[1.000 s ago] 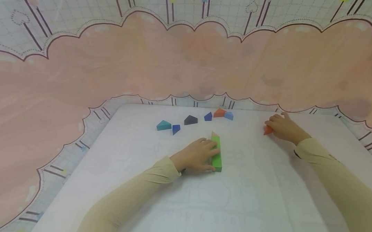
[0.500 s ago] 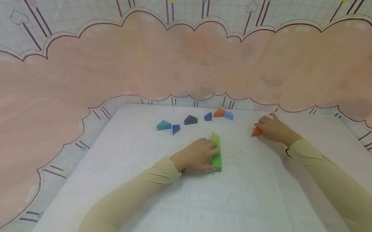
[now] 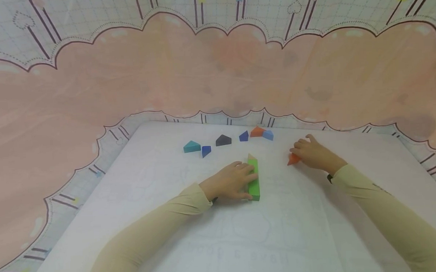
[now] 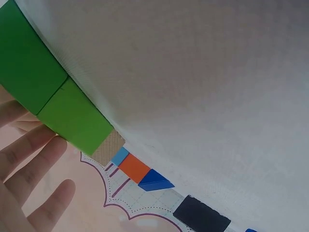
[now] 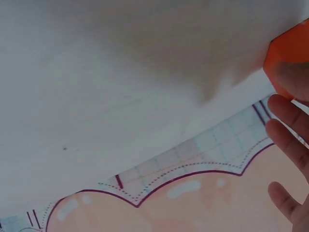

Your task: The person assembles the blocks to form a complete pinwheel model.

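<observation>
My left hand lies across a row of green wooden blocks, fingers resting on top and thumb near the close end. The left wrist view shows a darker green block butted against a lighter green block. A pointed wood-coloured block sits at the row's far end. To the right, my right hand pinches a pointed orange block at the tabletop. The right wrist view shows the thumb on the orange block, with the other fingers spread beside it.
Along the back lie a teal block, a dark grey block, two blue blocks, another orange block and a light blue block. The white table meets a patterned cloth behind.
My right hand has slid the pointed orange block leftward and slightly nearer, toward the green row. The left hand and the other blocks have stayed put.
</observation>
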`<state>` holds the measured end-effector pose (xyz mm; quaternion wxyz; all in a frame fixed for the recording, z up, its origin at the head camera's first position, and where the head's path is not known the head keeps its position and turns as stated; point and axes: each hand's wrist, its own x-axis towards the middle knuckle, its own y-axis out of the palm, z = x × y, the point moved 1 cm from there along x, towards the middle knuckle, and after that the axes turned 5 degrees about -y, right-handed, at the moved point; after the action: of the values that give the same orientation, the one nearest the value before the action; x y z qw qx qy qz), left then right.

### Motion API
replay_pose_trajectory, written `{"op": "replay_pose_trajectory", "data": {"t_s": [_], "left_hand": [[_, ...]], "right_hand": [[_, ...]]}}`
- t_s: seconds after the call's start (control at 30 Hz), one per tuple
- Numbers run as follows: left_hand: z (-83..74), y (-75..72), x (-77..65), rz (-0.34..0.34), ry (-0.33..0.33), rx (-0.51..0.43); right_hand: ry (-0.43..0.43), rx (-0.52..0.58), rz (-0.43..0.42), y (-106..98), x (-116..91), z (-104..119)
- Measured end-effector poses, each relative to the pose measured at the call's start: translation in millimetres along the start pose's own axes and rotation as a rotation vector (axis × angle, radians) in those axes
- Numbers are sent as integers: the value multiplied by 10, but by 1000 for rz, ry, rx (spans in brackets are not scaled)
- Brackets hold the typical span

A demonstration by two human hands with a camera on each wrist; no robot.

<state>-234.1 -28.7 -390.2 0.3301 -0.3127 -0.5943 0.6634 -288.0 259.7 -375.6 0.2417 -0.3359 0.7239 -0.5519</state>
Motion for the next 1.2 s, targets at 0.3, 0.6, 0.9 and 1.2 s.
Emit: {"op": "replay_pose_trajectory", "data": {"t_s": [0.3,0.6,0.9,1.2], "left_hand": [[1,14,8,4,-9,-1],[-10,-4,11,19,-16,3],[-21,-37,0,34,-20,2],[-13,-16,5,35,-23,-6]], "right_hand": [[-52,6,-37,-40,96,140],[-31,32,21,-75,208,300],[-79,0,-52,-79,313,399],[-48,34,-42,-66,524,459]]}}
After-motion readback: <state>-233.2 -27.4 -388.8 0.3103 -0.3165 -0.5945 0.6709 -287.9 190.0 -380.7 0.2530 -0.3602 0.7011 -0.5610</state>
